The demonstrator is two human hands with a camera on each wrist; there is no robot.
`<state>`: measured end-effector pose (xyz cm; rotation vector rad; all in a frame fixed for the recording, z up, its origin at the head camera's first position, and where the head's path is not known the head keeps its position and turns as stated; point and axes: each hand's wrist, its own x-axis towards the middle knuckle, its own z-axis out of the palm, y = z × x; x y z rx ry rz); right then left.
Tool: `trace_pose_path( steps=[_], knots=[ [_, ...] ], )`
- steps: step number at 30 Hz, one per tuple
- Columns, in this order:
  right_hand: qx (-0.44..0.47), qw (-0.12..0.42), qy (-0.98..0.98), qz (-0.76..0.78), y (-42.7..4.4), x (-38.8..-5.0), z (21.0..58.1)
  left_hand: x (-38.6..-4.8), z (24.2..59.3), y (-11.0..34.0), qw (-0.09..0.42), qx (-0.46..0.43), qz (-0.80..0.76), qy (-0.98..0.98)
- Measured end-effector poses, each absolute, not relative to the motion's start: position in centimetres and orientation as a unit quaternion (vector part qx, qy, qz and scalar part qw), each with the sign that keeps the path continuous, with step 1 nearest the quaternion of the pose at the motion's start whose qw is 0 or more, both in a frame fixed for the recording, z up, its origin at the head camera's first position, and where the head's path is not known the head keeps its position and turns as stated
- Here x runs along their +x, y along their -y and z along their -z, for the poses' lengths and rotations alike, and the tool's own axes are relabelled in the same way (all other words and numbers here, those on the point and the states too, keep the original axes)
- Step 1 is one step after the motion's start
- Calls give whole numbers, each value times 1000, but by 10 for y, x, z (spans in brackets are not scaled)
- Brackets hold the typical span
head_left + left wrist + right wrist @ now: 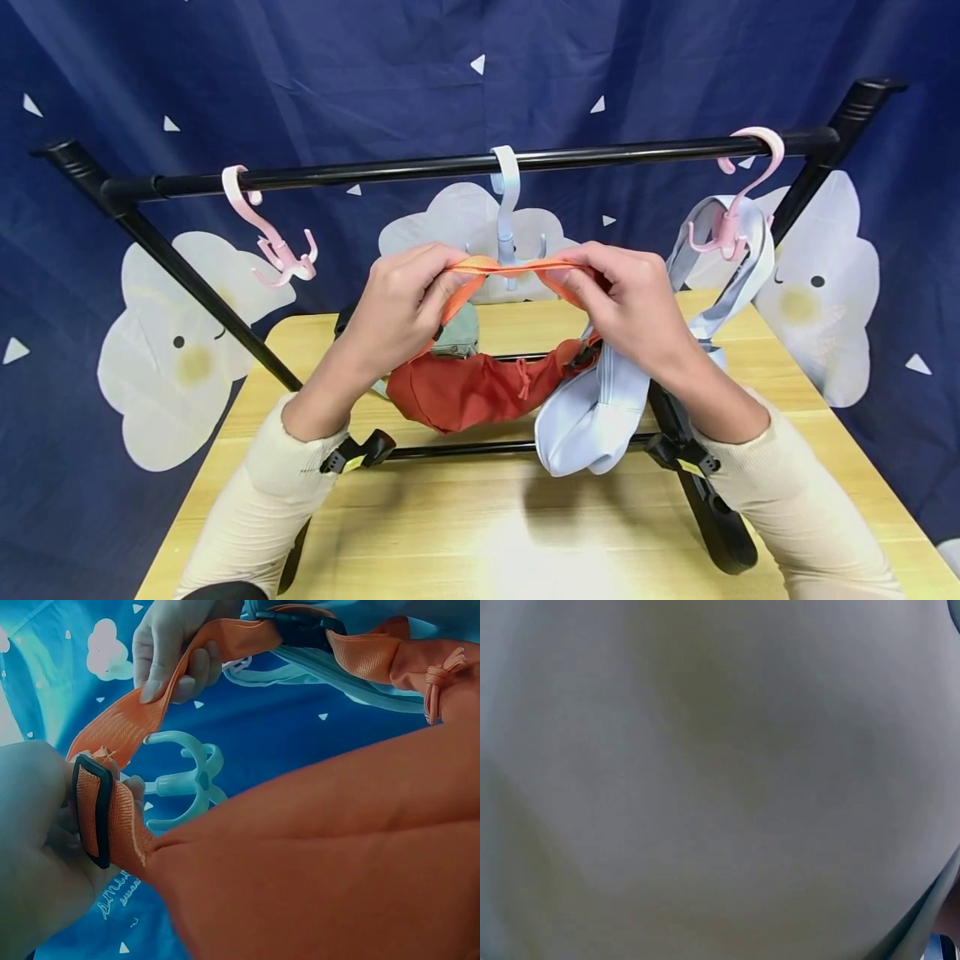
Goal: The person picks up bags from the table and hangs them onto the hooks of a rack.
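An orange strap (510, 268) is stretched between both hands, in front of the light blue hook (507, 192). My left hand (401, 304) pinches its left part and my right hand (633, 304) its right part. From the strap hangs a red-orange waist bag (465, 392). The left wrist view shows a black slider (94, 810) on the strap by the left hand. Beyond the right hand (169, 652) is a black buckle (296, 630). A pale, blurred surface fills most of the right wrist view, so that hand's grip is hidden there.
A black rack bar (390, 171) carries pink hooks at left (273, 229) and right (738, 208). A pale blue bag (592, 417) hangs by its strap from the right hook. Behind the waist bag is a grey-green bag (459, 333), on the wooden table (450, 517).
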<state>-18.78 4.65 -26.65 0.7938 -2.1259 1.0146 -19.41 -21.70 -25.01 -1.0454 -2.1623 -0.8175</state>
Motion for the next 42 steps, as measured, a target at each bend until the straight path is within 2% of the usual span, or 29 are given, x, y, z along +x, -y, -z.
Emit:
trace_pose_path(
  steps=[9, 23, 32, 42],
  knots=[
    [313, 351, 800, -372, -48, -189, 263, -192, 247, 216, 287, -391, 311, 817],
    [306, 364, 798, -371, -51, -192, 256, -195, 242, 212, 292, -398, 312, 812],
    [306, 387, 788, -368, -53, -201, 255, -200, 244, 209, 294, -389, 297, 821],
    [295, 389, 797, -356, -53, -214, 255, -201, 247, 206, 300, -400, 298, 813]
  ],
)
